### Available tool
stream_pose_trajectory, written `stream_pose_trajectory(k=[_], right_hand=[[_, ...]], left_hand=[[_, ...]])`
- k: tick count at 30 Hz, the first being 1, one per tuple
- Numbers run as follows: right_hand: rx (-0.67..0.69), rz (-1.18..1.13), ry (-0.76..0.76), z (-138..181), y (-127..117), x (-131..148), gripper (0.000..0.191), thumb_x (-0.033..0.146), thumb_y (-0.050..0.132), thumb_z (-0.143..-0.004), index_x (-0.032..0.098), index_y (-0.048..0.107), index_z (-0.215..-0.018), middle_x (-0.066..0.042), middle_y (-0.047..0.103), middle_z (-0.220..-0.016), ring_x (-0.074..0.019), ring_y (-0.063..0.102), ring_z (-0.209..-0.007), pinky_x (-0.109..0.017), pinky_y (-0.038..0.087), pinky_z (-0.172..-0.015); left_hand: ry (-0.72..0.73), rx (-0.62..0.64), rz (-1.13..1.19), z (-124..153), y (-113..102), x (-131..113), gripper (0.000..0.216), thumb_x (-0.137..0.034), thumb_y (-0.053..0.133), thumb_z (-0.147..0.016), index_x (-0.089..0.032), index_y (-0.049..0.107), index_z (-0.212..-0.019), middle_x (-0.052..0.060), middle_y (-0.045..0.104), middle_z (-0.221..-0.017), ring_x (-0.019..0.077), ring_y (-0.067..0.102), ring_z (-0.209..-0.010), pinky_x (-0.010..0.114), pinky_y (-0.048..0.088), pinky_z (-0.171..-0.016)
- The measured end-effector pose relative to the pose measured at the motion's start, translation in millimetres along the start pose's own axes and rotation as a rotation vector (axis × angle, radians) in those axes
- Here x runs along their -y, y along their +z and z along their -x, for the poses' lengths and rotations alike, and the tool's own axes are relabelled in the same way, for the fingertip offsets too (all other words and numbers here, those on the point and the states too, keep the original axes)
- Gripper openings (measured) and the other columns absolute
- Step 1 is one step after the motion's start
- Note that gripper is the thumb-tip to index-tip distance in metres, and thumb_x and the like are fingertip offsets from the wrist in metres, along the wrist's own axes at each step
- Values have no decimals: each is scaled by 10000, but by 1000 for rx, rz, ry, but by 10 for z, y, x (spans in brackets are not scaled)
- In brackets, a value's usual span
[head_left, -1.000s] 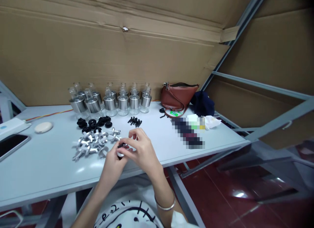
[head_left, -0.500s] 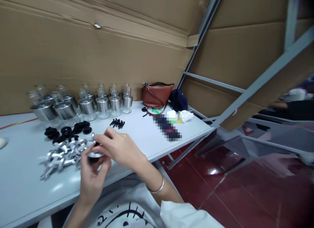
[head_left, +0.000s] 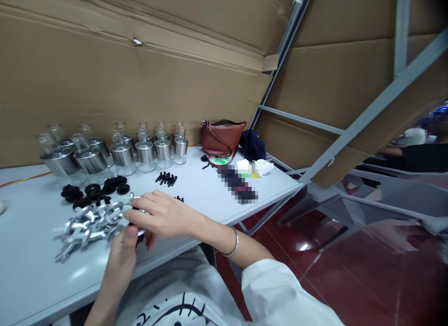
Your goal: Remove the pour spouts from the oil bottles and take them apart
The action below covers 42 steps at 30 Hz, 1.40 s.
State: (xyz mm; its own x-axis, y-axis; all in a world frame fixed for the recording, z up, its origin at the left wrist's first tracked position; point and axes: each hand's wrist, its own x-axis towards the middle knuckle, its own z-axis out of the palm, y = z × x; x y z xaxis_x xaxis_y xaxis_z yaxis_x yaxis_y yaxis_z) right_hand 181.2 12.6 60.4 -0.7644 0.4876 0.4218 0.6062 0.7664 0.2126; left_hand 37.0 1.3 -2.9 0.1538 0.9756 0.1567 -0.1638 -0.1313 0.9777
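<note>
My left hand (head_left: 121,256) grips a silver metal bottle spout (head_left: 132,197) with a black part (head_left: 140,239) under it, near the table's front edge. My right hand (head_left: 163,216) lies over the top of the same piece, its fingers bent round it. Most of the spout is hidden by the fingers. Left of the hands is a pile of similar silver metal spouts (head_left: 89,225). Behind that pile sit several black rubber stoppers (head_left: 94,191). A small group of thin black pieces (head_left: 167,178) lies beyond my right hand.
Several glass bottles with metal bands (head_left: 122,154) stand in rows along the cardboard wall (head_left: 105,78). A brown handbag (head_left: 222,137), dark blue cloth (head_left: 254,144) and white tissue (head_left: 262,167) are at the table's right end. Grey metal bars (head_left: 371,102) slant beside the table (head_left: 199,195).
My right hand has turned flatter over the spout, its forearm swinging outward to the right. More small black pieces show behind the wrist. The view has shifted slightly.
</note>
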Motion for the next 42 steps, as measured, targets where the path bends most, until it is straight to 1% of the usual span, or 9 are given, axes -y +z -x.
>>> stream_pose_trajectory(k=[3, 10, 15, 21, 24, 31, 36, 39, 42], right_hand=[[-12, -12, 20, 10, 26, -6, 284, 323, 342, -946, 165, 559, -1038, -62, 602, -972, -138, 507, -832, -274, 348, -709], [-81, -160, 70, 59, 35, 13, 226, 276, 387, -927, 145, 561, -985, -42, 632, -829, -139, 552, -780, -283, 367, -725], [-359, -501, 351, 89, -108, 42, 262, 212, 304, -942, 186, 564, -923, -29, 662, -834, -109, 595, -772, -246, 429, -759], [-456, -587, 508, 160, -256, -89, 202, 246, 414, -914, 209, 610, -942, -28, 648, -920, -126, 599, -880, -271, 445, -828], [-523, -566, 668, 302, -165, -239, 170, 228, 478, -875, 196, 645, -878, -57, 615, -933, -145, 576, -886, -284, 451, -816], [-211, -736, 960, 587, 163, -684, 91, 110, 556, -725, 165, 573, -796, 5, 622, -659, -122, 595, -614, -239, 457, -636], [120, -465, 887, 473, 350, -1050, 85, 119, 554, -761, 151, 625, -727, 1, 610, -578, -122, 559, -576, -234, 403, -639], [81, -361, 866, 406, 294, -977, 119, 128, 554, -785, 142, 646, -859, -38, 652, -726, -139, 575, -672, -245, 395, -685], [-69, -506, 838, 363, 87, -573, 186, 215, 452, -883, 154, 620, -934, -44, 654, -808, -136, 582, -722, -240, 405, -702]], left_hand=[[61, 39, -157, 19, -3, 5, 519, -622, 442, -805, -178, 469, -537, 8, 469, -490, 123, 431, -464, 248, 357, -447], [178, 60, -379, 77, 38, -117, 442, -562, 393, -836, -187, 467, -617, -18, 448, -490, 121, 395, -447, 241, 335, -440], [137, 189, -500, 117, 126, -59, 265, -425, 553, -764, -193, 491, -876, 7, 570, -770, 150, 523, -610, 252, 410, -573], [4, 170, -296, 111, 112, -66, 293, -464, 445, -856, -215, 348, -977, -55, 495, -637, 132, 503, -565, 268, 401, -636], [-92, 270, -216, 112, 88, -95, 324, -534, 307, -895, -213, 347, -894, -75, 455, -552, 108, 449, -477, 258, 379, -582], [-136, 316, -136, 130, 84, -135, 383, -562, 254, -906, -203, 365, -831, -55, 492, -578, 97, 454, -490, 260, 372, -590], [-138, 310, -131, 133, 72, -128, 360, -535, 245, -920, -203, 368, -858, -62, 481, -591, 87, 459, -515, 259, 377, -638], [-164, 281, -103, 134, 81, -129, 395, -587, 281, -888, -204, 371, -855, -77, 395, -580, 72, 408, -480, 226, 356, -548], [-203, 247, -75, 139, 90, -133, 421, -618, 333, -855, -201, 387, -830, -81, 297, -587, 57, 311, -461, 182, 261, -445]])
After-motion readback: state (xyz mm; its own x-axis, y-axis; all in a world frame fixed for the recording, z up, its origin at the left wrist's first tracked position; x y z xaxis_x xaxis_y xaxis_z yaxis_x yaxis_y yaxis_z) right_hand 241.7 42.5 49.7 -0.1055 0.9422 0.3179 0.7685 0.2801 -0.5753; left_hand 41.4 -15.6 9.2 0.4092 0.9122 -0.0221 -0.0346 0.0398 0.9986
